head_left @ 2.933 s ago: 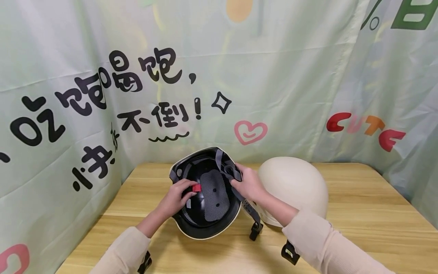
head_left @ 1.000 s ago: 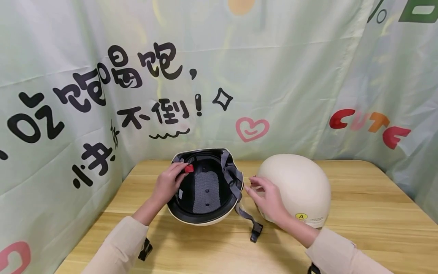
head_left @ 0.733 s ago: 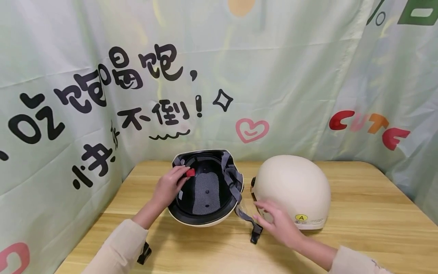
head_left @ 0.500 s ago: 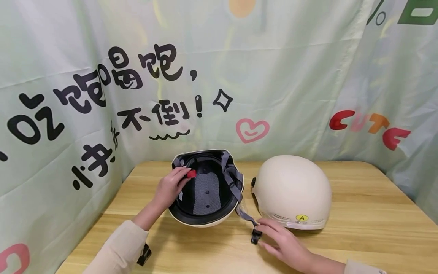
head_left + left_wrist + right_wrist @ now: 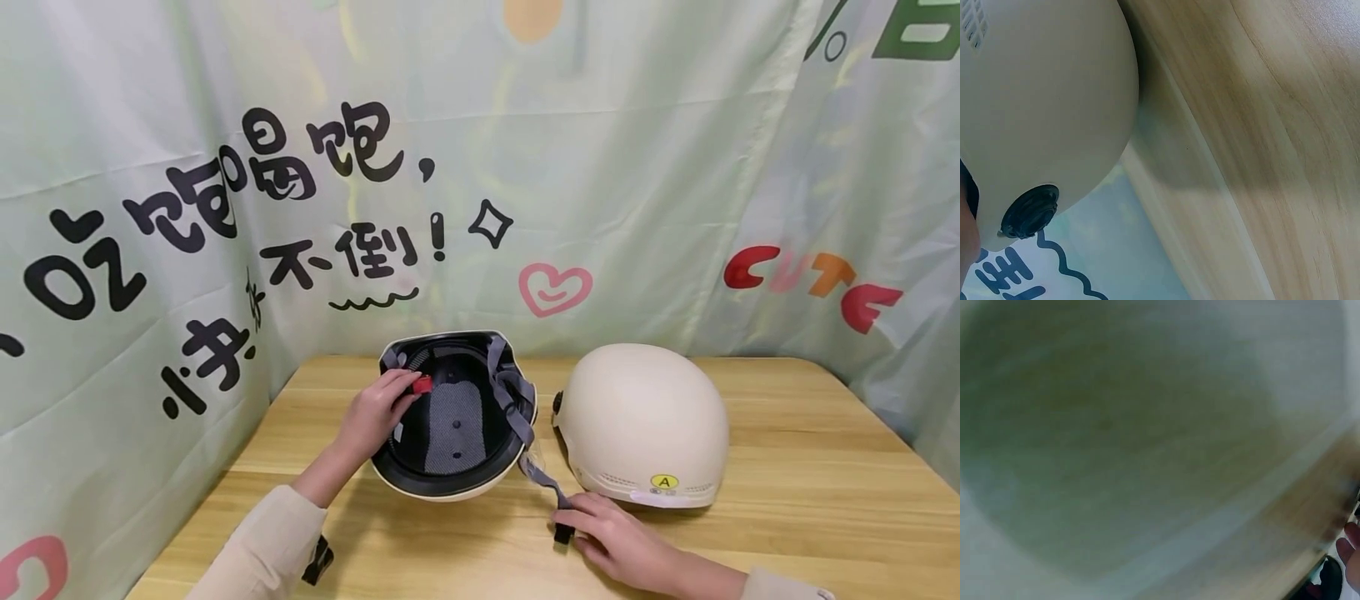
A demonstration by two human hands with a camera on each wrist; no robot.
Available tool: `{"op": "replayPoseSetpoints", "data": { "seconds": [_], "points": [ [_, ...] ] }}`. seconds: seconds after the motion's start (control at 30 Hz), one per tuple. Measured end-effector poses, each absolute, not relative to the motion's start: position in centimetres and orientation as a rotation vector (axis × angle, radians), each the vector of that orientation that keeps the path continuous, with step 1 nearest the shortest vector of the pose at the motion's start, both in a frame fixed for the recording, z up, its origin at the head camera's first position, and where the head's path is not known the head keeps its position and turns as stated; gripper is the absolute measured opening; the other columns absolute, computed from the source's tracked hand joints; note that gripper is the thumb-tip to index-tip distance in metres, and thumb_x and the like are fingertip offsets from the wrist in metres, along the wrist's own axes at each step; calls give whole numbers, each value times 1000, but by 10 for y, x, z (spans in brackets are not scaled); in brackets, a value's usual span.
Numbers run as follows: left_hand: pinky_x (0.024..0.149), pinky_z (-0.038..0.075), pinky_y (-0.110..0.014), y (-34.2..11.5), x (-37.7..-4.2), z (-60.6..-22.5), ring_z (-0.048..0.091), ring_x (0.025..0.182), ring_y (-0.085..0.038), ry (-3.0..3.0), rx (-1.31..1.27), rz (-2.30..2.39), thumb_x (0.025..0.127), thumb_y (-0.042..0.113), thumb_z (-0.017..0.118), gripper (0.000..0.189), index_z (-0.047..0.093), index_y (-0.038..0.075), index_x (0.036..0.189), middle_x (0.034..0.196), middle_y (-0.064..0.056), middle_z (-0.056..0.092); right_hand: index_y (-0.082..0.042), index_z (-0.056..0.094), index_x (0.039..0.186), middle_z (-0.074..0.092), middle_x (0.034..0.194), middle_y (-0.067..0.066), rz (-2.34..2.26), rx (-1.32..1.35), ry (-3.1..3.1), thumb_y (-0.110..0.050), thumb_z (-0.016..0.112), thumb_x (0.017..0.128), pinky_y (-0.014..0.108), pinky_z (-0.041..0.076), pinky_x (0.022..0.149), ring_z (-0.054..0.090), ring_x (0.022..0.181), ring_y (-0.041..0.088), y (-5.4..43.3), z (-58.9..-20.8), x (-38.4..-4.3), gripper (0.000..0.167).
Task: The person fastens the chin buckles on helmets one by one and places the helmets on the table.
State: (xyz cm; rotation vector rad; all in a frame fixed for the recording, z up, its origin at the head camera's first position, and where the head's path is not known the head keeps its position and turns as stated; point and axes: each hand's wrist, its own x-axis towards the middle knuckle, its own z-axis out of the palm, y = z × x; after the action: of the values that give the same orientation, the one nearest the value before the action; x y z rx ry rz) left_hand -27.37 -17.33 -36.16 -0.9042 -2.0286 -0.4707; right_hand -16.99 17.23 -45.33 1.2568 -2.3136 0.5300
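A cream helmet (image 5: 397,487) lies upside down on the table, its black padded lining (image 5: 456,425) facing up. Inside its left edge my left hand (image 5: 367,417) pinches a red buckle piece (image 5: 423,383). A grey chin strap (image 5: 542,473) runs out over the helmet's right rim to a black buckle (image 5: 564,532) close over the table. My right hand (image 5: 618,537) has its fingertips and thumb on that buckle, pinching it. In the left wrist view the outer helmet shell (image 5: 1066,100) shows a black round knob (image 5: 1030,211); most of the left hand is out of that view.
A second cream helmet (image 5: 645,425) with a yellow "A" sticker (image 5: 664,482) stands right side up, just behind my right hand. The wooden table (image 5: 810,467) ends at a printed curtain (image 5: 637,183). A black piece (image 5: 318,560) shows beside my left sleeve.
My right hand has let go of the helmet's right side, moved down towards me and taken the black buckle. The helmet has been set down lower; my left hand keeps the red buckle piece.
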Motion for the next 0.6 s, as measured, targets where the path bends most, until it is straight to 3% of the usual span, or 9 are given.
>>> {"op": "replayPoseSetpoints", "data": {
  "seconds": [0.3, 0.47, 0.6],
  "points": [
    [68, 56, -32, -172, -274, -363, 66, 83, -22, -2041, -912, -463, 68, -1, 78, 33, 68, -2, 99, 91, -10, 66, -16, 68, 92, 56, 87, -9, 581, 1325, -2211, -3, 72, 72, 11, 41, 68, 51, 79, 2, 175, -448, -173, 25],
    [69, 56, -32, -173, -273, -365, 66, 83, -22, -2048, -915, -465, 69, -2, 77, 32, 68, -1, 99, 92, -9, 66, -11, 66, 94, 58, 92, -4, 708, 1282, -2197, -1, 66, 81, 4, 42, 71, 56, 81, 3, 172, -432, -168, 16],
    [67, 56, -32, -173, -274, -364, 66, 82, -22, -2038, -907, -457, 67, -3, 78, 33, 69, -1, 99, 91, -9, 66, -11, 66, 93, 60, 92, -1, 851, 1210, -2224, 6, 65, 79, 6, 43, 65, 54, 78, 1, 169, -409, -164, 22]
  ]
}}
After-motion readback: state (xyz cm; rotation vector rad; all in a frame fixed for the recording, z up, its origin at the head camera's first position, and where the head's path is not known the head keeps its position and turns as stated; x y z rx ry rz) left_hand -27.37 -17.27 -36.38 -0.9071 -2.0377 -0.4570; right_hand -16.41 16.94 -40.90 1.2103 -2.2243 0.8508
